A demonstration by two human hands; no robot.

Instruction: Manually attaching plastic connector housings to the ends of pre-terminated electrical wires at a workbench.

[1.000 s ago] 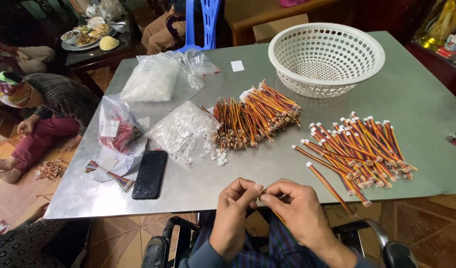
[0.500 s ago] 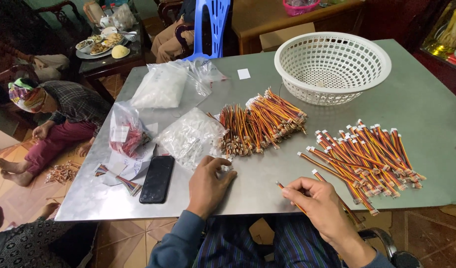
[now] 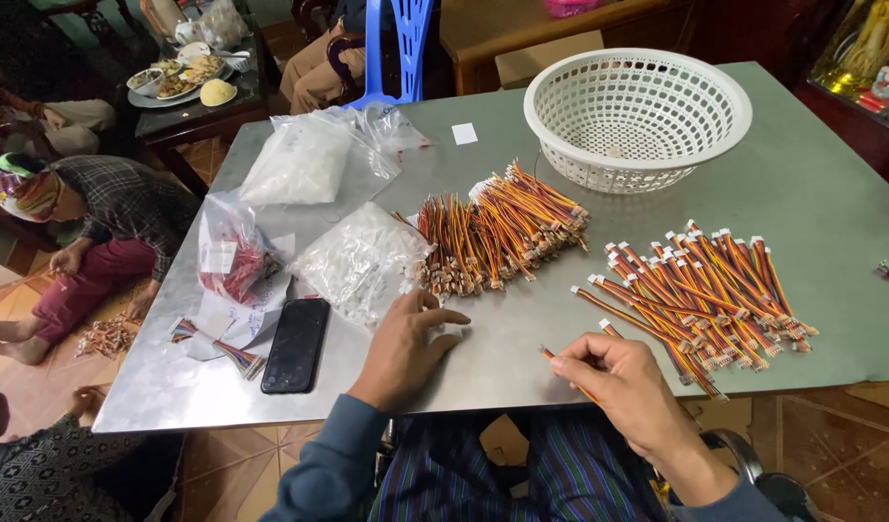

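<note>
Fingers of my left hand [image 3: 406, 343] spread flat beside the bag of white connectors [image 3: 359, 259] near the table's front edge; my right hand [image 3: 613, 382] pinches one wire lead [image 3: 564, 372], pointing toward the left hand.

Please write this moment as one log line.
left hand: on table beside clear bag | right hand: holds wire lead | basket: behind

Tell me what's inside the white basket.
The white basket looks nearly empty: only a small pale scrap lies on its perforated bottom. The near wall hides part of the floor, so anything there cannot be seen.
</note>
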